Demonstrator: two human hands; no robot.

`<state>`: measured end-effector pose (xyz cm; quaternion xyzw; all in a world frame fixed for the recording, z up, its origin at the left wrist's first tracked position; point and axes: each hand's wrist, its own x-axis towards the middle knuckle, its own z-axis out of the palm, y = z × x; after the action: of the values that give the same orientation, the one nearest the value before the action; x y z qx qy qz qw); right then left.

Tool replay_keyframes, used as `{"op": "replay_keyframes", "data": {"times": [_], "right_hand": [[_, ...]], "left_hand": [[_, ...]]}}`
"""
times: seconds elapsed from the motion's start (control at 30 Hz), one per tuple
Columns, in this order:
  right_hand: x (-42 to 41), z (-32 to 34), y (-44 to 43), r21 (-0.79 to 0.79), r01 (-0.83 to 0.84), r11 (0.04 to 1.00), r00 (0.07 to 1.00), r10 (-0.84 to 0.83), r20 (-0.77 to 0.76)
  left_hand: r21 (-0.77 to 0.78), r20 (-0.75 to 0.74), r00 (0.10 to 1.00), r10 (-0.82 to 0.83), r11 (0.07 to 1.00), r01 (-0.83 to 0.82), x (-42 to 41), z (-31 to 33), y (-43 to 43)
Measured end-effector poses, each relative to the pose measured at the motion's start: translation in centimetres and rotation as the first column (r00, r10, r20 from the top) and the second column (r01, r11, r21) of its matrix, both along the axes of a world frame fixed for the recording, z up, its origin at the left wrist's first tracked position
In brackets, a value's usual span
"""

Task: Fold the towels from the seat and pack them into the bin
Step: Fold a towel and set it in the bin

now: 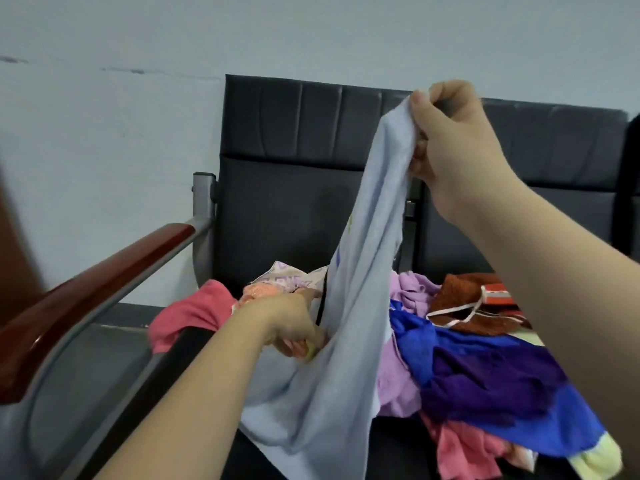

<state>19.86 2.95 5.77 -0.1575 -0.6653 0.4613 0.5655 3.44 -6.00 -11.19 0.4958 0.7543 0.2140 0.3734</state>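
On my feed the right hand (450,143) held the pale blue towel (363,271) high, its fingers (420,102) pinching the soft top edge, and the cloth hung in a long, limp drape. The left hand (287,323) had its fingers curled into the towel's lower fold. Beneath lay the crumpled pile (485,375) of pink, lilac and blue-purple terry, on the black padded seat (128,320).

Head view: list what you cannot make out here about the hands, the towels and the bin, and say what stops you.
1. Bin: nowhere in the head view.
2. Left hand: fingertips hidden behind the pale blue towel, so its grip is unclear.
3. Pile: towels overlap and the bottom edge cuts them off, so they cannot be counted.
4. Brown shape at the left edge: blurred and cut off.
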Motion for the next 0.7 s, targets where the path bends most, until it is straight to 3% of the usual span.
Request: {"op": "replay_keyframes", "data": {"times": [0.17,0.37,0.47,0.53,0.57,0.63,0.67,0.7], "right_hand": [[-0.5,0.4,-0.6,-0.025,0.032,0.999,0.999,-0.033,-0.034],[1.9,-1.9,-0.6,-0.092,0.143,0.986,0.988,-0.148,-0.05],[3.6,-3.9,0.1,-0.108,0.316,0.943,0.949,-0.316,0.017],[4.5,-5.2,0.7,-0.157,0.384,0.91,0.923,-0.384,0.031],[4.8,-5.9,1.1,-0.194,0.405,0.893,0.913,-0.406,0.04],[5.0,-7.6,1.8,-0.293,0.407,0.865,0.91,-0.41,0.054],[4.9,-8.6,2.1,-0.348,0.386,0.854,0.918,-0.391,0.059],[4.6,-9.6,2.4,-0.402,0.358,0.843,0.928,-0.368,0.055]], "left_hand": [[0.02,0.121,0.981,-0.15,0.989,0.149,0.1,-1.9,0.0],[0.121,0.142,0.989,-0.04,0.992,0.023,0.9,-1.1,-0.2],[0.339,0.236,0.972,0.021,0.935,-0.103,0.1,0.5,-0.5],[0.534,0.482,0.875,0.044,0.778,-0.333,-0.6,1.8,-0.3],[0.557,0.661,0.75,0.013,0.661,-0.503,-0.9,2.3,-0.2],[0.474,0.866,0.49,-0.1,0.48,-0.738,-1.8,2.5,0.2],[0.431,0.894,0.436,-0.098,0.451,-0.782,-2.1,2.1,0.5],[0.4,0.894,0.448,-0.001,0.454,-0.796,-2.4,1.2,0.7]]}}
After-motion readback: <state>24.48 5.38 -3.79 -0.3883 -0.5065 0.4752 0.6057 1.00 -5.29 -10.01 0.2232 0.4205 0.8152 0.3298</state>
